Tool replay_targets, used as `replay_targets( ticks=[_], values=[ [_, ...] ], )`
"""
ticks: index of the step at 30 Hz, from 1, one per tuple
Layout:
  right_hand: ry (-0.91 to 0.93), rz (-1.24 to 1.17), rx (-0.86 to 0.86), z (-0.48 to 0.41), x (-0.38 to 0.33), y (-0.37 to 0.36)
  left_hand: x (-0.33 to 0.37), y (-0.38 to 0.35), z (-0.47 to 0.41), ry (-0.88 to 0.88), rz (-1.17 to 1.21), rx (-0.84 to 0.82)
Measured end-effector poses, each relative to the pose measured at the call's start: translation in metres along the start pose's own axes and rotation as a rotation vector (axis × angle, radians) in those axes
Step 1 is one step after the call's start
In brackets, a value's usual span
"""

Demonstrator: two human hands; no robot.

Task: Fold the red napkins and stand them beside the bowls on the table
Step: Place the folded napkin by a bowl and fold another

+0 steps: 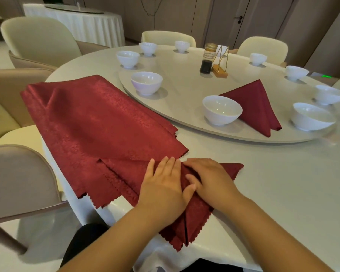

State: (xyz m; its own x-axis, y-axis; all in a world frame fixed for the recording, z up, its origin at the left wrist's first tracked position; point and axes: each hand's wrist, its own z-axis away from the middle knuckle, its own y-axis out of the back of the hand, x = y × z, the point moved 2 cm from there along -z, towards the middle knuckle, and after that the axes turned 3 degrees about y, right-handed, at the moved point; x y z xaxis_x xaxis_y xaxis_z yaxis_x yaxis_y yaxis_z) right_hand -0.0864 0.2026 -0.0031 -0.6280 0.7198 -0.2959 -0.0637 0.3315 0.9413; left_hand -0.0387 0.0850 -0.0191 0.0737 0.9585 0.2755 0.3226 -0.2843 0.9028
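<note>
While both palms sit flat on it in the head view, the dark red scallop-edged cloth napkin [196,216] lies at the near edge of the round white table [283,193], part folded. The left hand [163,185] presses with its fingers straight and together. The right hand [210,179] lies flat across the fold, pinching nothing. My take: square up the edges, then crease hard, or it won't stand like the finished red folded napkin [257,107] touching the white ceramic bowl [222,109].

White table [283,183]: turntable [185,79] at centre, red napkin stack [98,124] at left, folded napkin [196,218] at near edge.
</note>
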Motion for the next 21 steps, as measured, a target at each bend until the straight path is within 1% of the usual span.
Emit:
replay_targets(
  ticks=[4, 6, 9, 10, 15, 21],
  values=[
    [0.036, 0.07, 0.098, 0.006, 0.0, -0.01, -0.007, -0.012, 0.012, -0.009, -0.082, -0.061],
    [0.032, 0.109, 0.093, 0.008, 0.0, -0.017, -0.009, -0.015, 0.016, -0.009, -0.078, -0.047],
    [0.015, 0.07, 0.014, 0.009, -0.008, -0.021, -0.009, -0.017, 0.017, -0.017, -0.095, 0.013],
    [0.01, 0.089, 0.001, 0.009, -0.008, -0.02, -0.009, -0.017, 0.017, -0.023, -0.102, 0.024],
    [-0.105, 0.147, -0.17, 0.014, 0.014, -0.016, -0.009, -0.019, 0.016, -0.043, -0.127, 0.047],
    [-0.28, 0.217, -0.222, 0.028, 0.059, 0.005, -0.009, -0.019, 0.015, -0.02, -0.16, 0.047]
  ],
)
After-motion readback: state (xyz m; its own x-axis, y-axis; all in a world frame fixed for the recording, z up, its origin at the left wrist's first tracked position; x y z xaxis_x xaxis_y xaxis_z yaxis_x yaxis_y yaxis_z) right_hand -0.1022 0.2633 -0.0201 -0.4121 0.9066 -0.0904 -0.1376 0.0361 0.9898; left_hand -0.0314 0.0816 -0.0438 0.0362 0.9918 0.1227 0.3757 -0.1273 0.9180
